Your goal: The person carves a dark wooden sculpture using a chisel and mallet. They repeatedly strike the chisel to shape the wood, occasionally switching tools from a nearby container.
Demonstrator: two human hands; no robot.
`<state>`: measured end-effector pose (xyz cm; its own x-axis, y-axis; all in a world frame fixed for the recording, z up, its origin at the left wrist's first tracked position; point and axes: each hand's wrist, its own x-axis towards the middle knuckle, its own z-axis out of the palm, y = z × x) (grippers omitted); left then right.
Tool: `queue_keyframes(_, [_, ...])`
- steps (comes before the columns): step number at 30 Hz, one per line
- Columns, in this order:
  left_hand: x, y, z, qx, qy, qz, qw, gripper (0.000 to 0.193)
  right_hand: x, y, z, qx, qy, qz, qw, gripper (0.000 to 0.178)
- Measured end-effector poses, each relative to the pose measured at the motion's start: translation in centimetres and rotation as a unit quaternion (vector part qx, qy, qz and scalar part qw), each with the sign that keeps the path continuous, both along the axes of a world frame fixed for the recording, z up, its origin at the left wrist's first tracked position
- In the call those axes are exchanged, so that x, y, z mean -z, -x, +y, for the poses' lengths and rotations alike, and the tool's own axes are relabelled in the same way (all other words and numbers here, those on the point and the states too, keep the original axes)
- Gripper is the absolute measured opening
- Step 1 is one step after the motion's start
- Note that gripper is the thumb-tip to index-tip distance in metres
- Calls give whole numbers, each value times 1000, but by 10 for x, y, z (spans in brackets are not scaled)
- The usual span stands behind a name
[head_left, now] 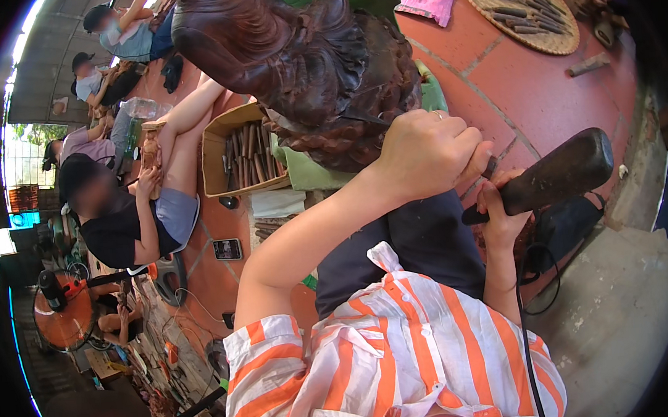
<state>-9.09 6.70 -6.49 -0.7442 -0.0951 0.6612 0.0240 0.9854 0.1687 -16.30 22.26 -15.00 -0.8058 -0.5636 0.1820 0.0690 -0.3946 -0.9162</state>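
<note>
A large dark-brown carved wooden statue (294,58) with draped folds and a rough base stands in front of me. My left hand (430,153) is closed round a carving chisel (490,167), whose butt end sticks out beside the thumb. A thin part of the tool points left toward the statue's base; whether its tip touches the wood I cannot tell. To the right, my right hand (500,213) grips a dark wooden mallet (565,171). Its thick head points up and right, close to the chisel's butt, with a gap that is hard to judge.
Left of the statue is a cardboard box (215,158) of chisels; a phone (228,249) lies on the tiles. A round woven tray (482,4) of tools sits at the far right. Another person (112,214) holds a small carving at the left. A black cable (524,334) hangs beside me.
</note>
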Motion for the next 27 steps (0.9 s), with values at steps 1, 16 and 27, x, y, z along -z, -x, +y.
queue_keyframes(1, [0, 0, 1, 3, -6, 2, 1000, 24, 0, 0, 0, -7, -3, 5, 1000, 20])
queue_keyframes(16, [-1, -1, -2, 8, -22, 6, 1000, 23, 11, -12, -12, 47, -101, 125, 986, 11])
queue_keyframes(27, [2, -7, -5, 10, 1, -20, 1000, 27, 18, -6, -14, 30, -135, 176, 975, 16])
